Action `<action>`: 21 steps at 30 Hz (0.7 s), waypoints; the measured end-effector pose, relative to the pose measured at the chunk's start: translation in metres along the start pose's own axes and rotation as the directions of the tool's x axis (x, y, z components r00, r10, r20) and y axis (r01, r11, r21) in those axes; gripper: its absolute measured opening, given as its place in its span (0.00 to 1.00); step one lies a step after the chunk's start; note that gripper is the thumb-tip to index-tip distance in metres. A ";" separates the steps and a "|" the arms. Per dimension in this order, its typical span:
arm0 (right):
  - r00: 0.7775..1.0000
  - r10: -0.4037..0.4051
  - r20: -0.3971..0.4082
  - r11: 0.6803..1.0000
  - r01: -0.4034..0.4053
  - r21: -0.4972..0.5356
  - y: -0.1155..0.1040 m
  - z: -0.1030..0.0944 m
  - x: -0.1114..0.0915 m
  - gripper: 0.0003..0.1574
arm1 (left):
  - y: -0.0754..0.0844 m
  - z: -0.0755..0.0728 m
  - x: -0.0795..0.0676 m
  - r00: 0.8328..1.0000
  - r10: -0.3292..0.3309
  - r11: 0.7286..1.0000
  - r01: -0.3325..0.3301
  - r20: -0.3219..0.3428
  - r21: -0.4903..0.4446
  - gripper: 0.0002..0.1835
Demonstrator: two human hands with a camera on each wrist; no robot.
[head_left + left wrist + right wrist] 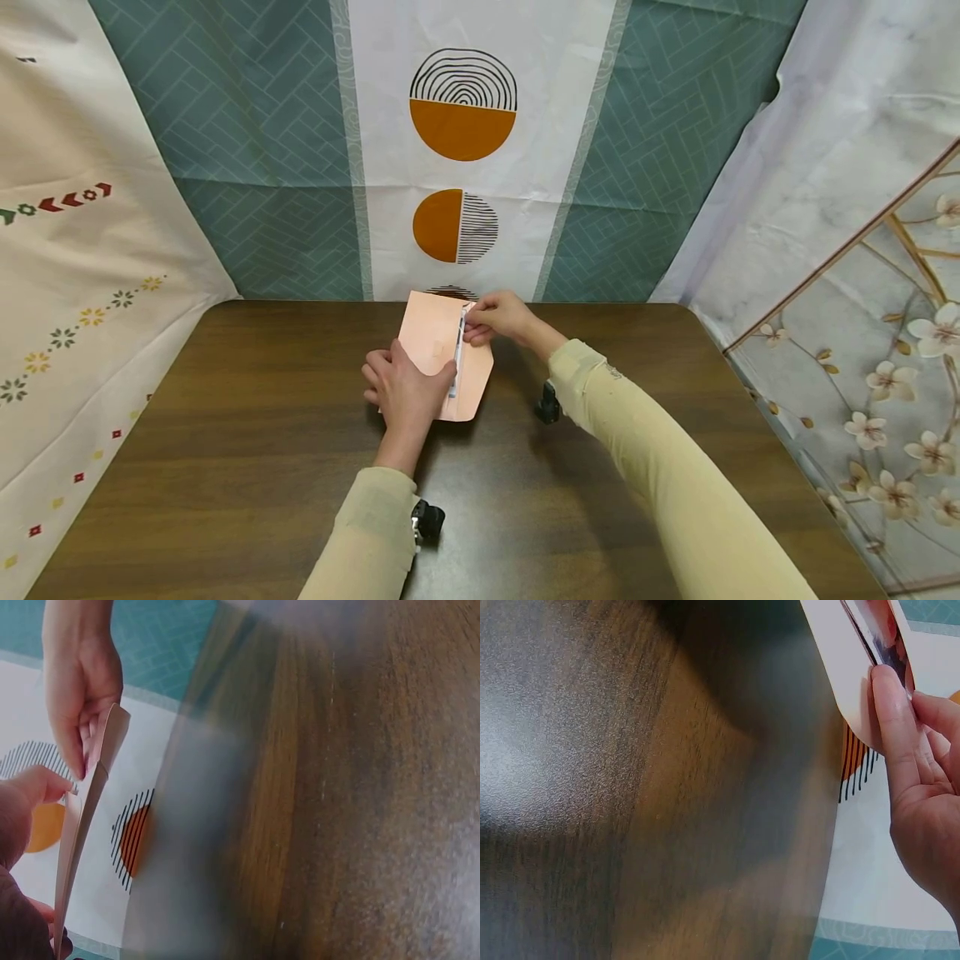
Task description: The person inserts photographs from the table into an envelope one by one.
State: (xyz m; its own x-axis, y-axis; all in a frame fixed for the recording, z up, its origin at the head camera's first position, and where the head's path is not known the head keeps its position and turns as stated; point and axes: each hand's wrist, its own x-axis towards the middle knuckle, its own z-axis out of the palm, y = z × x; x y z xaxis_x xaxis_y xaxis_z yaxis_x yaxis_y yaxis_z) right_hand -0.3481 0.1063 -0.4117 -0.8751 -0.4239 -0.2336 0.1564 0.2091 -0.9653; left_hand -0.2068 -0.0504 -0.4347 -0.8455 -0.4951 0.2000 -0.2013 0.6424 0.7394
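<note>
A peach paper envelope [431, 329] is held up over the far part of the table, its pointed flap [474, 379] folded out to the right. My left hand [408, 387] grips its left side, thumb on the near face and fingers around behind. Along the envelope's opening shows a narrow strip of a glossy printed photo [453, 388]; the rest is hidden inside. With thumb and fingers, my right hand [502, 318] pinches the photo's upper end at the opening. In the right wrist view, the photo [885, 634] has dark and reddish parts beside the pale flap [836, 656].
The dark wooden table [300, 492] spreads beneath both arms. A patterned cloth [292, 208] hangs behind its far edge, with more cloth [847, 333] along the right side and on the left. Small black cameras [429, 521] sit at both wrists.
</note>
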 end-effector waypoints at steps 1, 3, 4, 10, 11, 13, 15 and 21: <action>1.000 0.002 0.000 1.000 -0.002 0.003 0.000 0.000 0.000 0.10 | -0.001 0.000 0.000 1.000 -0.003 1.000 0.003 0.001 0.005 0.46; 1.000 0.001 0.003 1.000 -0.001 0.002 0.001 -0.001 0.000 0.11 | -0.002 0.001 0.000 1.000 -0.004 1.000 0.004 0.003 0.010 0.46; 1.000 0.002 0.004 1.000 -0.002 -0.004 0.001 -0.001 0.000 0.11 | -0.003 0.002 0.000 1.000 -0.006 1.000 0.006 0.005 0.012 0.46; 0.999 -0.002 0.035 0.999 0.004 -0.048 0.003 -0.007 -0.003 0.14 | -0.009 0.004 -0.002 0.999 -0.031 0.999 0.029 0.034 0.036 0.45; 0.999 -0.005 0.038 0.999 0.006 -0.050 0.004 -0.009 -0.004 0.15 | -0.011 0.005 -0.002 0.999 -0.035 0.999 0.033 0.037 0.040 0.45; 0.999 -0.007 0.040 0.999 0.009 -0.052 0.003 -0.013 -0.007 0.16 | -0.014 0.006 -0.003 0.998 -0.044 0.998 0.042 0.043 0.046 0.46; 0.999 -0.010 0.037 0.998 0.012 -0.062 0.003 -0.018 -0.010 0.18 | -0.017 0.008 -0.003 0.997 -0.052 0.997 0.050 0.049 0.052 0.46; 0.999 -0.024 0.034 0.997 0.027 -0.073 0.007 -0.034 -0.020 0.23 | -0.026 0.011 -0.002 0.997 -0.063 0.995 0.058 0.055 0.086 0.47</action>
State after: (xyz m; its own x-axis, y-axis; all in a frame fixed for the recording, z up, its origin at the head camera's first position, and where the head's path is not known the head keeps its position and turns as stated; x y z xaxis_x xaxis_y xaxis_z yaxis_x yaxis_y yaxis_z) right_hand -0.3452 0.1457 -0.4104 -0.8626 -0.4584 -0.2138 0.0992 0.2611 -0.9602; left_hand -0.2052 -0.0591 -0.4615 -0.8571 -0.5016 0.1178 -0.2917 0.6608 0.6915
